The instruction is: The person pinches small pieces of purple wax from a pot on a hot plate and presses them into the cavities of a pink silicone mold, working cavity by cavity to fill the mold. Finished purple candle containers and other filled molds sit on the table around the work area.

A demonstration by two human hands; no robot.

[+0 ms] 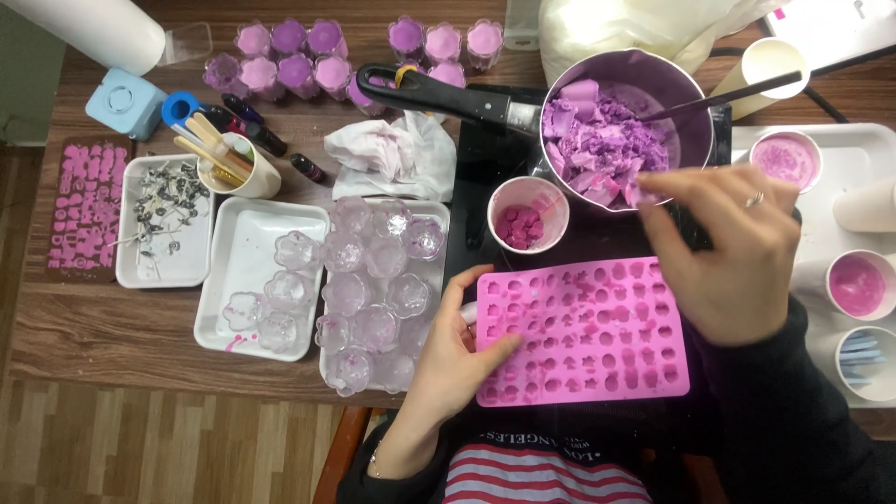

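Observation:
A pink silicone mould (pixel 597 359) with many small shaped cavities lies in front of me. My left hand (pixel 455 353) rests on its left edge, thumb on the mould, holding it down. My right hand (pixel 728 247) hovers above the mould's upper right, fingertips pinched at the rim of a metal saucepan (pixel 691 103) full of purple wax chunks (pixel 597 140). Whether a piece sits between the fingertips is hard to tell. A small white cup (pixel 528 213) with dark pink pieces stands just above the mould.
Two white trays hold clear flower-shaped glass cups (pixel 378 280). Another tray (pixel 163 224) holds wick tabs. Purple-filled glass cups (pixel 289 56) line the back. A crumpled tissue (pixel 392 154), a cup of wooden sticks (pixel 229 159) and cups of pink wax (pixel 857 285) stand around.

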